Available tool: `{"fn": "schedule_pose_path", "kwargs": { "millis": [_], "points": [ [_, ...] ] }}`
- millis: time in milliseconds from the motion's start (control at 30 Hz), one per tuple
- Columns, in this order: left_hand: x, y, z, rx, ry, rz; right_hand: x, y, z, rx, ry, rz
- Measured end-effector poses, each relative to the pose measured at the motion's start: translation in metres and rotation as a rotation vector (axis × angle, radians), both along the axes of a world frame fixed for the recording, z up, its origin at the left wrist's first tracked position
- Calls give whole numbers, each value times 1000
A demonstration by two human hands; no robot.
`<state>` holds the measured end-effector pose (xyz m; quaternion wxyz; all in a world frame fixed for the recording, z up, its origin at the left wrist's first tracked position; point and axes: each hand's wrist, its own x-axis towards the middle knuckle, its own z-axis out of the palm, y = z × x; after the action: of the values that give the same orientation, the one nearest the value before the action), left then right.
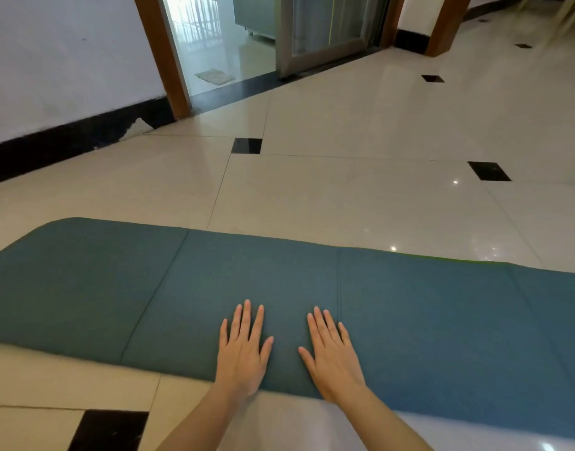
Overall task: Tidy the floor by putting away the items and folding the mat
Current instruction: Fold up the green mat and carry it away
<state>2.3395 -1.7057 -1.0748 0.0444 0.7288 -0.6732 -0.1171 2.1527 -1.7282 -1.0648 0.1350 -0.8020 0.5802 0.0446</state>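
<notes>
A long teal mat (149, 288) lies across the glossy tiled floor from the left edge to the right edge of view, with fold creases crossing it. It looks doubled over lengthwise, and a thin green edge shows along its far right side. My left hand (243, 349) presses flat on the mat near its front edge, fingers straight and slightly spread. My right hand (331, 353) presses flat on the mat just to the right of it, fingers straight too. Neither hand holds anything.
Cream floor tiles (361, 196) with small black inset squares stretch beyond the mat. A white wall with a black skirting board (68, 141) runs along the left. An open doorway with a wooden frame (162, 53) and a metal-framed door (312, 34) stands at the back.
</notes>
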Motion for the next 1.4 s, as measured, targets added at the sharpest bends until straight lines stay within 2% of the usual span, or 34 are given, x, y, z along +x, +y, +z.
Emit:
{"fn": "schedule_pose_path", "kwargs": {
  "millis": [133,200,300,333,400,533,667,767,933,1033,1167,1333,1400],
  "points": [
    [0,-4,-4,-23,-41,-1,-1,-1,-3,87,-33,-23],
    [0,-5,-2,-37,-74,-16,-1,-2,5,22,8,-36],
    [0,-7,-1,-52,-119,-53,-5,-8,22,87,14,93],
    [1,-9,1,-53,-119,-65,-8,-11,28,167,9,91],
    [0,-12,9,-105,-121,-140,-21,-13,43,183,-12,120],
    [-41,-8,30,-266,-92,-569,-85,8,55,107,22,114],
    [-120,8,14,-335,-84,-981,-175,40,58,5,126,124],
    [-165,13,11,-366,-146,-1160,-234,66,62,10,229,-7],
    [-187,7,12,-452,-102,-1092,-285,99,65,59,233,-279],
    [-186,10,-5,-525,-104,-1067,-286,99,62,44,247,-329],
    [-189,11,-8,-514,-129,-1030,-269,89,53,-12,238,-204],
    [-188,3,20,-614,-297,-1151,-236,77,44,-197,213,7],
    [-183,2,32,-618,-262,-1166,-227,72,45,-249,197,33]
  ]
}}
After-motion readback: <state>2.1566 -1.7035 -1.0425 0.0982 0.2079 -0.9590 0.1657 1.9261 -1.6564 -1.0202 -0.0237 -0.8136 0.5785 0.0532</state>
